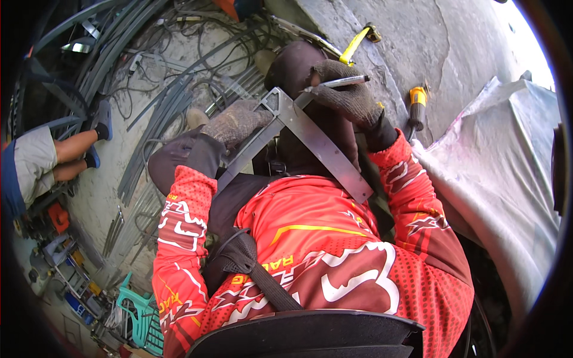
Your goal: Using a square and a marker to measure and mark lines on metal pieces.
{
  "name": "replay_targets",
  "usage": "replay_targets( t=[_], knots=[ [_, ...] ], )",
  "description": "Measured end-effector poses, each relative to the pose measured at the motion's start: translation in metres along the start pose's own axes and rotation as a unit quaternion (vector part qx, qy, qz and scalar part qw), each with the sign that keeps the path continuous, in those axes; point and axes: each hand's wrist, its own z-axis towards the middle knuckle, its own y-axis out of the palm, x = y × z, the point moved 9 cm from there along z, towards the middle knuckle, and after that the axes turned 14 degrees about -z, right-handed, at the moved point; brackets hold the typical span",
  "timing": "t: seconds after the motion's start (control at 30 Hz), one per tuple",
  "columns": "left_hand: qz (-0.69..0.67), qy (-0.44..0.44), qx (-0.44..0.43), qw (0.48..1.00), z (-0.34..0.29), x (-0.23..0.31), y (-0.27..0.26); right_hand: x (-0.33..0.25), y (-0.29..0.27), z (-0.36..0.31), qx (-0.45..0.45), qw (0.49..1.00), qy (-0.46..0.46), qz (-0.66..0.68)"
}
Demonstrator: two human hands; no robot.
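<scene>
Largest item: a pale grey cloth sheet [489,155], draped to the right of and below the right hand [346,98]. A rough concrete slab [412,42] is seen beyond and to the right of the same hand. Long grey metal strips [154,131] are strewn on the floor to the left of the left hand [236,122]. 1 other person [39,158], in shorts and slippers, is seen well out to the left of the left hand. 1 teal plastic chair [143,316] is located far below and to the left of it.

V-shaped metal piece [325,146]: positioned between the 2 hands, over the lap, apex pointed away from the body, 2 legs spread back toward the torso. Its left leg is grasped near the apex by the left hand, gloved, fingers closed. Whether it is also touched by the right hand can't be told.

1 yellow-handled tool [418,104] is placed on the right of the right hand, well apart. 1 yellow tape measure [357,45] is left on the slab beyond the right hand, some blade out. Smallest: 1 slim marker [340,82], gripped in the gloved right hand, held crosswise, left end near the apex. Contact with metal can't be confirmed.
</scene>
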Motion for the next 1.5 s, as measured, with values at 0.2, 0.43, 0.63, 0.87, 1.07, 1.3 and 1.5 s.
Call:
replay_targets(
  t=[0.2,0.43,0.63,0.87,1.07,1.3,1.5],
  knots=[
    [-0.028,-0.001,0.003,1.000,0.005,-0.007,-0.001,-0.030,0.002,-0.002,0.024,0.987,-0.139,-0.071],
    [-0.019,-0.005,-0.001,1.000,0.005,-0.008,-0.001,-0.031,0.003,-0.006,0.028,0.989,-0.100,-0.105],
    [0.029,0.051,0.007,0.998,0.003,-0.002,-0.003,-0.033,0.004,-0.007,0.025,0.988,-0.101,-0.116],
    [-0.013,0.032,0.001,0.999,0.005,-0.007,-0.003,-0.027,0.007,-0.013,0.033,0.982,-0.086,-0.162],
    [0.019,0.056,0.012,0.998,0.007,-0.008,-0.005,-0.029,0.008,-0.015,0.065,0.972,-0.138,-0.180],
    [0.111,0.099,0.027,0.989,-0.006,0.014,-0.003,-0.034,0.009,-0.013,0.067,0.972,-0.135,-0.178],
    [0.094,0.089,0.029,0.991,-0.005,0.011,-0.003,-0.035,0.013,-0.015,0.058,0.960,-0.163,-0.221]
  ],
)
